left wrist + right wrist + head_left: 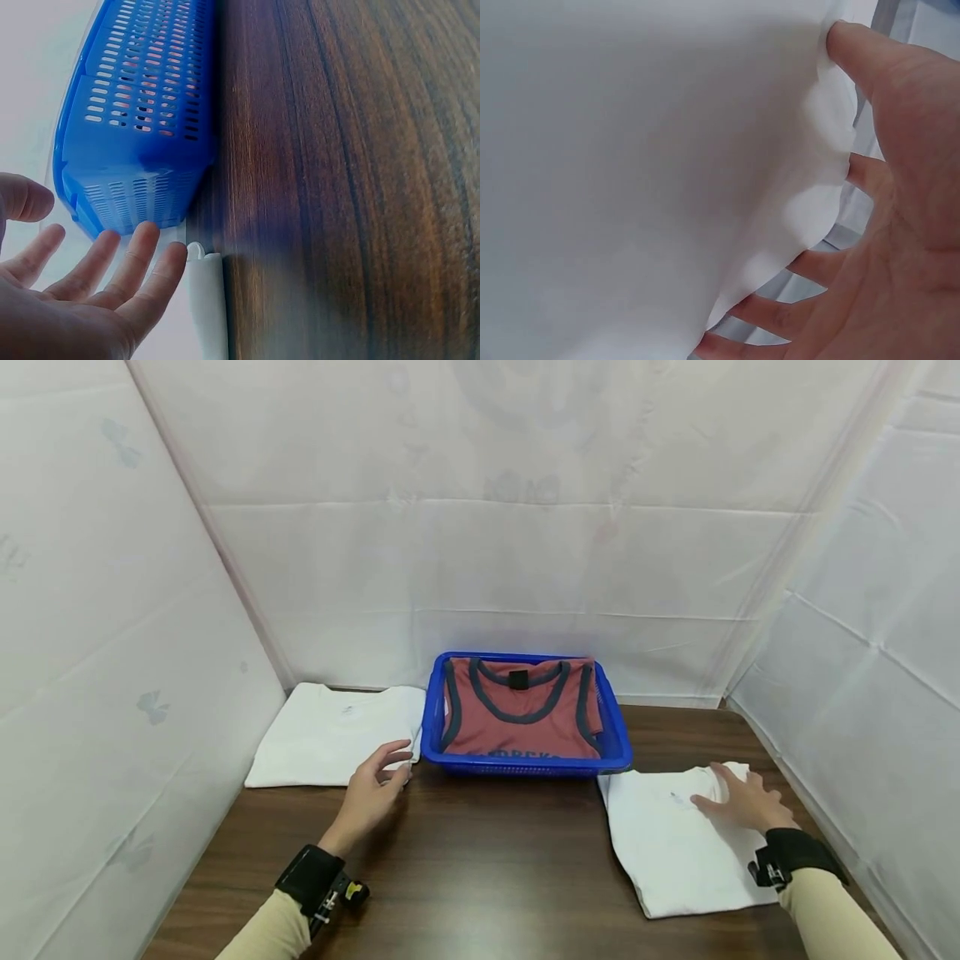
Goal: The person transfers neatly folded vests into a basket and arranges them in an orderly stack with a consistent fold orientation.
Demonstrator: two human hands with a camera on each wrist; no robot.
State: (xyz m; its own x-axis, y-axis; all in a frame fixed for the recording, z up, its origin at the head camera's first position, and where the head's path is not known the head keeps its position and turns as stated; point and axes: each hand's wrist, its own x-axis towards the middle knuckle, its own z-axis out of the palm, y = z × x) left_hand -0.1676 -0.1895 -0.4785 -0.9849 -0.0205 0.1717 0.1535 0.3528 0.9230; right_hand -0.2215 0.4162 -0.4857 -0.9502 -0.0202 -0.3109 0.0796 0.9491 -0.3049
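Observation:
A folded white T-shirt [675, 852] lies on the table at the right. My right hand [746, 802] rests on its upper right part, fingers spread; in the right wrist view the thumb [862, 56] touches the white cloth [645, 180], while some fingertips are hidden behind its bulging edge. My left hand [375, 793] hovers beside the right edge of another folded white T-shirt [337, 727], near the basket's front left corner. Its fingers [135, 262] are loosely bent and hold nothing. Between the shirts stands a blue basket [525, 766] with a folded red tank top [525, 727] trimmed in grey inside.
The brown wooden table [480, 860] extends in front of the basket. White sheeting hangs behind the table [525, 560], on the left [112, 652] and on the right [877, 693], close to the table's edges.

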